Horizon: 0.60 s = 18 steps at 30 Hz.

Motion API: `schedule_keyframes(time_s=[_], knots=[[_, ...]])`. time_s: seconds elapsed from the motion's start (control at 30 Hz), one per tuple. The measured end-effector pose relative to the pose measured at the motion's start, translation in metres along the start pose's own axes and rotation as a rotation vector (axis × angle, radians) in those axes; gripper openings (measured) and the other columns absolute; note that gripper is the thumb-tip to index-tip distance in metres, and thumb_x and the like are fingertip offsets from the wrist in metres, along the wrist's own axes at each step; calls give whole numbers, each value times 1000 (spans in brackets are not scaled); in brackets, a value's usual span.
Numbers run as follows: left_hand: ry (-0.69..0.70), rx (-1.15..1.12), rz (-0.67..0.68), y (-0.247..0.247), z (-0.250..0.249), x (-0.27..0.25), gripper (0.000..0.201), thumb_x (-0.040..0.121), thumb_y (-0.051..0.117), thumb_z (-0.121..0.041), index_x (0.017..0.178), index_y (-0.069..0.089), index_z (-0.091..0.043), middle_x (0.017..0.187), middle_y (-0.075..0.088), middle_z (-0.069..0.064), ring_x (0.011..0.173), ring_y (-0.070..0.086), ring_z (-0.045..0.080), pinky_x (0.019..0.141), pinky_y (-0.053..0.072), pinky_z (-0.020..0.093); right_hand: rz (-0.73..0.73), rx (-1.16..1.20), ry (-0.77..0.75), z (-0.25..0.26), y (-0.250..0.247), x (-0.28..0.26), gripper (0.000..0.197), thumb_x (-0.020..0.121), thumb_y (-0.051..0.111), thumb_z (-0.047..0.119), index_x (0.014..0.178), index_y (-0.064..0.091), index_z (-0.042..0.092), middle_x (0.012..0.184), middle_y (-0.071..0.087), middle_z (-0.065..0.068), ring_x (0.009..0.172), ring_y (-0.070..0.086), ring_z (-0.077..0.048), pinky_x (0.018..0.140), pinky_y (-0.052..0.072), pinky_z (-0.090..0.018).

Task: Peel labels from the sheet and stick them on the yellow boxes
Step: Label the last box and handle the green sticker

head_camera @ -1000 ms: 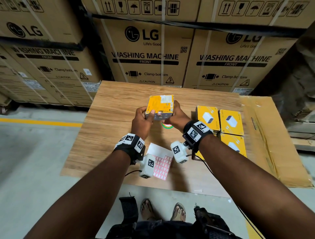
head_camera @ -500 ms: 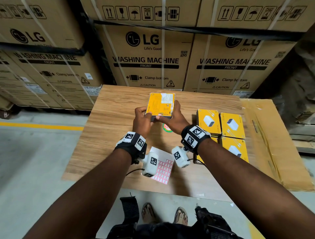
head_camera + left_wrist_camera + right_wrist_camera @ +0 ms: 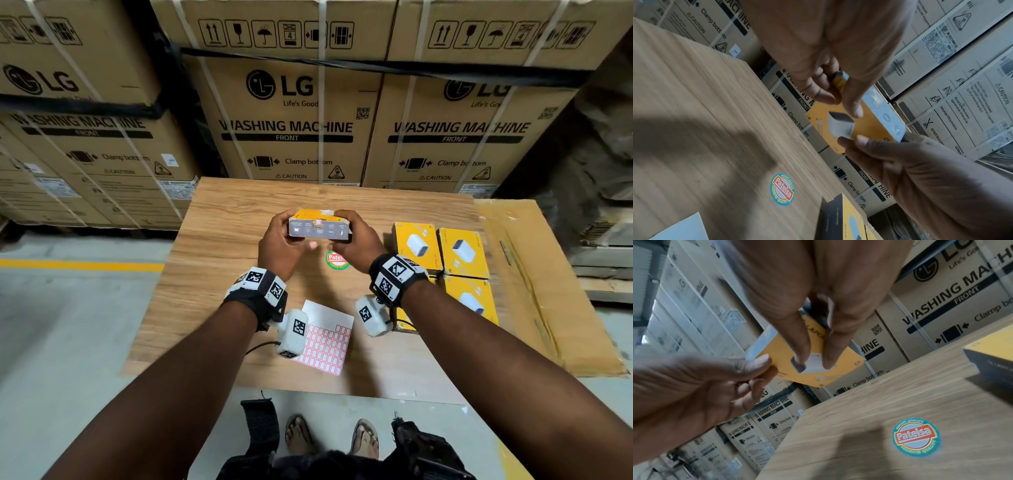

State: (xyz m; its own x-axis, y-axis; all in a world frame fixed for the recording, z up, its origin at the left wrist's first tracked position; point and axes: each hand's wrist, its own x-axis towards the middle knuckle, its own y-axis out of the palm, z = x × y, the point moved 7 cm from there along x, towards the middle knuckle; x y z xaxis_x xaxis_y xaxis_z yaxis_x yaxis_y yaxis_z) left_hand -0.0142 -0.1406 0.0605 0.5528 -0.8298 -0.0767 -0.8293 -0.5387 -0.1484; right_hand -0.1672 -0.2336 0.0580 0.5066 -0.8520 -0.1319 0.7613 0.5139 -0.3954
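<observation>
Both hands hold one yellow box (image 3: 320,226) in the air above the middle of the wooden board. Its grey side faces me, with a small red-edged label (image 3: 319,222) stuck on it. My left hand (image 3: 282,240) grips the box's left end and my right hand (image 3: 356,240) grips its right end. From below, the wrist views show the yellow box (image 3: 857,125) (image 3: 813,363) face printed with a white charger, fingers (image 3: 801,344) curled under it. The label sheet (image 3: 325,337) lies flat near the board's front edge, partly hidden by the left wrist camera.
Several more yellow boxes (image 3: 459,253) lie in rows on the board's right part. A round Patelsa sticker (image 3: 336,261) marks the wooden board (image 3: 212,274). Flat brown cardboard (image 3: 534,284) lies to the right. Tall washing-machine cartons (image 3: 298,126) stand behind the board.
The box has tipped away from me: its yellow back with a white label faced me before, and now the grey side with the small label faces me. Both hands sank slightly.
</observation>
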Motion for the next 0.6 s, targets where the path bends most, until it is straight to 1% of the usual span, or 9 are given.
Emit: schedule_keyframes(time_s=[0.07,0.13,0.2,0.23,0.3,0.33,0.37,0.5,0.6], knots=[[21,-1,-33,-3,0,1,65,71,78,9,128,55,-13,119,68,5,104,66,13,84,51,13,-94,37,-21,-1,-6,-1,48,75,73,-4,115,59,19,99,68,-4,89,70,-24,86,56,-39],[72,63,-74,-6,-5,1,58,74,77,3,126,59,-14,120,67,0,102,65,13,82,48,9,-105,92,5,-3,-9,-1,42,76,71,-8,106,59,18,94,70,-6,85,72,-29,78,58,-38],[139,174,-91,-10,-8,3,54,76,78,-7,126,62,-18,118,66,-8,100,62,7,85,45,8,-100,113,18,-3,-8,-3,36,81,73,2,108,58,21,96,69,1,85,71,-27,74,60,-36],[168,205,-81,-10,-7,5,54,77,78,-13,128,61,-20,120,66,-9,104,61,7,91,46,12,-97,120,22,-4,-8,-4,35,84,73,8,112,57,23,96,68,4,84,70,-24,72,60,-37],[188,239,-32,-8,-2,7,56,79,77,-21,131,59,-25,125,65,-9,115,59,9,101,46,25,-88,142,56,-7,-6,-8,34,89,70,15,118,56,22,97,66,1,77,68,-20,63,60,-34],[173,244,3,-7,2,7,55,81,75,-21,133,56,-24,125,64,-8,117,58,8,102,45,26,-81,134,85,-9,-5,-10,32,91,68,19,120,55,19,98,67,-3,73,67,-19,59,58,-30],[150,241,40,-4,6,7,55,84,73,-21,135,54,-23,124,64,-8,115,57,5,99,45,24,-76,120,115,-12,-4,-10,31,93,65,24,121,54,15,99,67,-8,71,67,-19,58,58,-30],[2,211,185,11,30,1,50,91,67,-26,137,48,-25,114,65,-8,102,61,6,83,46,20,-69,131,261,-31,-9,-19,45,94,59,44,119,55,6,105,68,-20,78,70,-34,70,61,-47],[-91,213,278,29,51,-7,48,91,66,-31,135,47,-25,113,69,0,98,68,14,77,50,22,-98,110,387,-50,-18,-28,54,92,58,51,120,57,5,104,69,-22,82,70,-34,72,60,-47]])
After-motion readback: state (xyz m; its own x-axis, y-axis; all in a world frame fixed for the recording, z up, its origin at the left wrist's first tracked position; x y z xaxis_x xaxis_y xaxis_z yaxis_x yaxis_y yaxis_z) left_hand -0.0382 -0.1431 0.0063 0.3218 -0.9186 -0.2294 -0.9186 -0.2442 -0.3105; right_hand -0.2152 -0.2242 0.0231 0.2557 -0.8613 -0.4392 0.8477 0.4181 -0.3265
